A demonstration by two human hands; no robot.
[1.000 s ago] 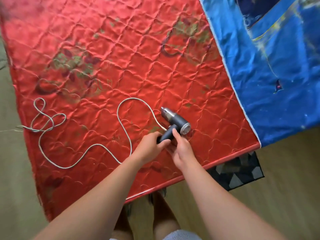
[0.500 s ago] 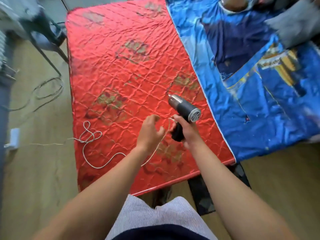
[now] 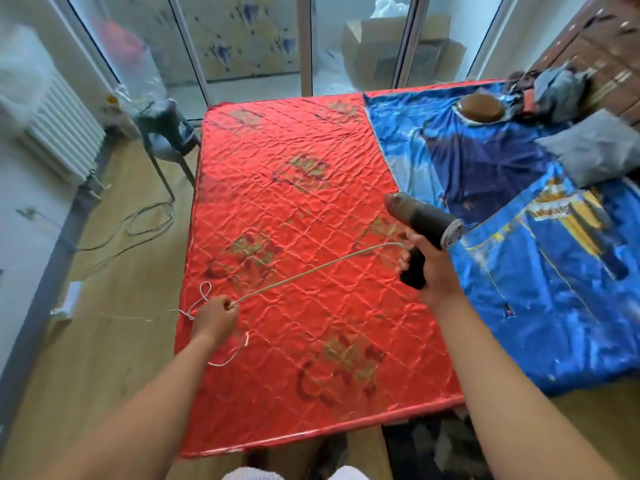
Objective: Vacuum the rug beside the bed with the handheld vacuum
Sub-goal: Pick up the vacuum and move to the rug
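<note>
Above red mattress (image 3: 311,202): right hand (image 3: 438,271) fingers (image 3: 404,262) grip vacuum (image 3: 422,216); left hand (image 3: 214,320) pinches cord (image 3: 311,273); rug (image 3: 426,445) partly under mattress corner.

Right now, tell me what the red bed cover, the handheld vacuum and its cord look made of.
Red bed cover: satin-like quilted fabric, glossy; bright sheen, stitched diamonds.
Handheld vacuum: dark matte body, probably plastic; paler rear cap, possibly metal.
Cord: thin, pale, flexible, likely plastic-sheathed; it loops loosely on the cover.

One vacuum (image 3: 423,217), one cord (image 3: 311,273), two hands (image 3: 214,321) (image 3: 437,271)
</note>
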